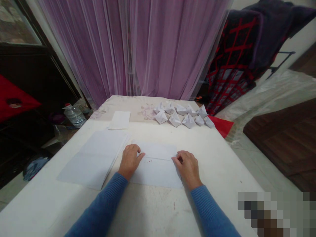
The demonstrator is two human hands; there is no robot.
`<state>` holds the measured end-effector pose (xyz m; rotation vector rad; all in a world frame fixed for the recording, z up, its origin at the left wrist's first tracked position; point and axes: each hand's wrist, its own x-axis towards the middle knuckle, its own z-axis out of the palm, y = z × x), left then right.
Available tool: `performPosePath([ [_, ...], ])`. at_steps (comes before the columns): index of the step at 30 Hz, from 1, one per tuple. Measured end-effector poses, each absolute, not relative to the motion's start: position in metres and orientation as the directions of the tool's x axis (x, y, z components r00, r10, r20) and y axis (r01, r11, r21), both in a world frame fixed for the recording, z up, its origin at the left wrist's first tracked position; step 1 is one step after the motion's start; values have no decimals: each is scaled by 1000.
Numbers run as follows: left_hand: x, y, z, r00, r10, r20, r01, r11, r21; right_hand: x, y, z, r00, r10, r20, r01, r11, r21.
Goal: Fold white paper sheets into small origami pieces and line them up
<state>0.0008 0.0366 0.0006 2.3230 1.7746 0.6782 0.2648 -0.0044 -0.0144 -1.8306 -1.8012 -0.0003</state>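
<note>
A white sheet of paper (158, 172) with a crease across it lies on the table between my hands. My left hand (131, 160) is at its left edge, fingers curled and thumb pointing in along the crease. At the right edge, my right hand (187, 166) has its thumb and fingertips close together on the paper's side. Both hands seem to pinch the sheet near the crease. A few small red specks show near my left thumb.
A stack of white sheets (91, 158) lies left on the white table (212, 204). Behind it is a smaller paper pad (120, 119). Several folded paper boats (174, 119) stand in two rows at the back right, beside a red item (222, 126).
</note>
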Motion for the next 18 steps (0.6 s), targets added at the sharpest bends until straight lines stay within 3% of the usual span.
performPosePath([
  [5, 7, 32, 4, 247, 926, 287, 892, -333, 305, 262, -5, -16, 79, 901, 426, 933, 83, -349],
  [11, 14, 33, 1, 468, 809, 356, 841, -531, 100, 255, -5, -11, -108, 881, 460, 953, 224, -204],
  [18, 15, 40, 20, 779, 604, 169, 623, -777, -91, 251, -2, -10, -338, 884, 323, 926, 373, -54],
])
